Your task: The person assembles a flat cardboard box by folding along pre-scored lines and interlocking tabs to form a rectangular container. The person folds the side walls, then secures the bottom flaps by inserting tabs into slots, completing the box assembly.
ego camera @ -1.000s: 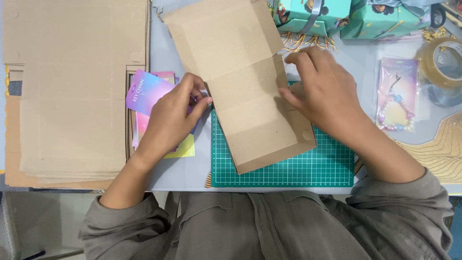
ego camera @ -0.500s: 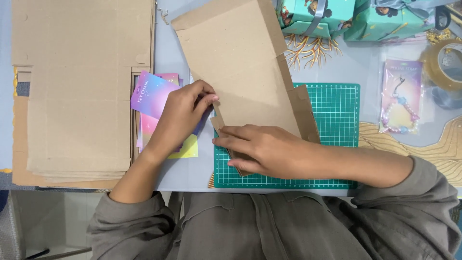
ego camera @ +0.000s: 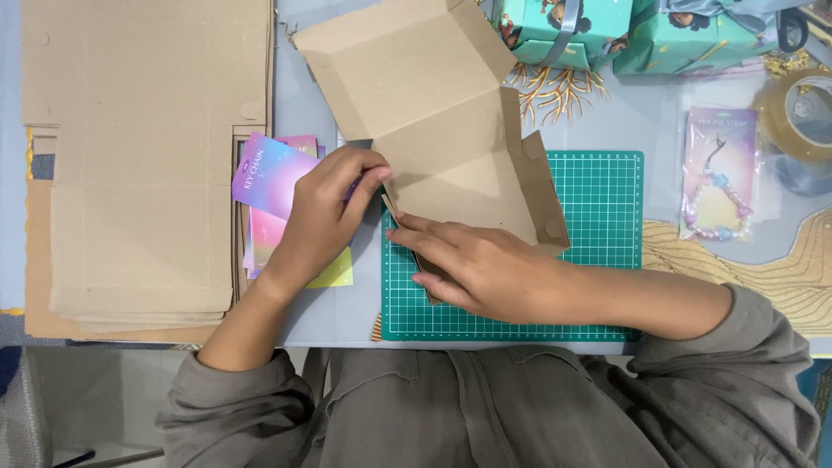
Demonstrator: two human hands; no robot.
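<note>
A brown flat cardboard box blank lies tilted over the green cutting mat, its panels partly folded up. My left hand pinches the blank's left edge near a fold. My right hand lies flat on the mat with fingers pointing left, pressing down the blank's lower flap. Both forearms wear grey sleeves pushed back.
A stack of flat cardboard blanks fills the left side. Pink and purple cards lie beside it. Two teal gift boxes stand at the back. A packaged bead strap and a tape roll sit at the right.
My right hand moved from the blank's right side down and left onto its lower flap. The blank's panels have folded up more. My left hand stayed at the left edge.
</note>
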